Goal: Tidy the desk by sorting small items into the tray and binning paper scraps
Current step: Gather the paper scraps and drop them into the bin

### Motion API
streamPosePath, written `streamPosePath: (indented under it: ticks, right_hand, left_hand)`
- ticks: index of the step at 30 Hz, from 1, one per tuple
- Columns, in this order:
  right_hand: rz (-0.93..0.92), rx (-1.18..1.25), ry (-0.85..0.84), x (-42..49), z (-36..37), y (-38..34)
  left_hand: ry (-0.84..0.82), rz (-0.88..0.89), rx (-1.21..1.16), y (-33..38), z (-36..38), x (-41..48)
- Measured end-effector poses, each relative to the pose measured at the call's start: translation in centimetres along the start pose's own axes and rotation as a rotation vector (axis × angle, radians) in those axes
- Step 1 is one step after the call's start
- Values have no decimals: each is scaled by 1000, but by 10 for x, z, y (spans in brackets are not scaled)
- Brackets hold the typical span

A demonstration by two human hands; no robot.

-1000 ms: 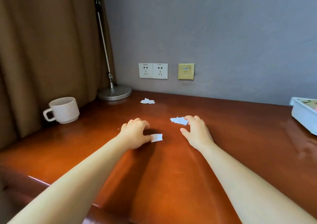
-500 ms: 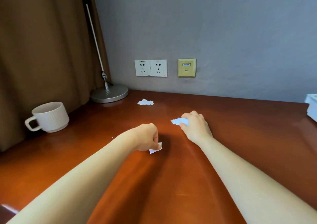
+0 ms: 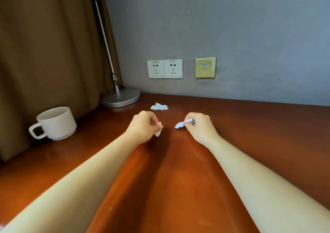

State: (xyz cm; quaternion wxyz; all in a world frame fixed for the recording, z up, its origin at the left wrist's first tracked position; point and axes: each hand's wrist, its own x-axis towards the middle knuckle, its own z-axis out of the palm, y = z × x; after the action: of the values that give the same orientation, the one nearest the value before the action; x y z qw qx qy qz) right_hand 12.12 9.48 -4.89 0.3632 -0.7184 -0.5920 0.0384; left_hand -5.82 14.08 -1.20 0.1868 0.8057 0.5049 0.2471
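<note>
Where the two forearms converge at frame centre: each hand holds one white paper scrap over the desk (image 3: 178,175), and the hands are near each other but apart.
Left hand (image 3: 142,128): centre of frame, back of hand up, fingers curled inward; thumb and fingertips clamp together on the Left scrap.
Left scrap (image 3: 159,130): small white piece that hangs from the pinch at the hand's right edge, lower corner pointing down toward the wood; contact with the surface cannot be told.
Right hand (image 3: 200,127): just right of centre, fingers curled under and closed round the Right scrap.
Right scrap (image 3: 183,123): crumpled white strip that sticks out leftward from the fingers, torn tip pointing at the left hand, with a shadow on the wood below it.
Third scrap (image 3: 159,106): lies loose and flat on the desk, above and between the two hands, untouched.
Desk: glossy reddish-brown wood that fills the lower half of the frame.
Mug (image 3: 55,123): white and ribbed, upright at middle left, handle turned toward the lower left.
Lamp (image 3: 120,97): round metal base on the desk's back corner, thin arm rising to the upper left.
Double socket (image 3: 164,68): white, on the grey wall (image 3: 250,27), above the third scrap.
Yellow plate (image 3: 205,67): on the wall, just right of the socket.
Curtain (image 3: 44,45): brown, fills the left side of the frame.
</note>
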Motion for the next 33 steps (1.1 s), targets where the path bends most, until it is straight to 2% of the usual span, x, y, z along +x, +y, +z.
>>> streamPosePath:
  ticks: [4, 8, 16, 18, 25, 28, 33]
  right_hand:
    - [-45, 39, 1, 32, 22, -3]
    - [-88, 58, -5, 69, 41, -3]
    - [-47, 93, 14, 119, 65, 3]
    - [-34, 104, 0, 124, 67, 4]
    - [-57, -31, -57, 121, 69, 6]
    - [-31, -19, -38, 118, 67, 4]
    - [-32, -4, -26, 110, 62, 2]
  left_hand:
    - [180, -108, -52, -16, 17, 32]
    - [239, -105, 35, -27, 26, 71]
    - [174, 84, 175, -52, 50, 132]
    - [116, 124, 229, -55, 53, 138]
    - [-95, 67, 339, -56, 54, 148]
    - [-88, 57, 330, -55, 54, 147]
    - [34, 44, 258, -52, 52, 137]
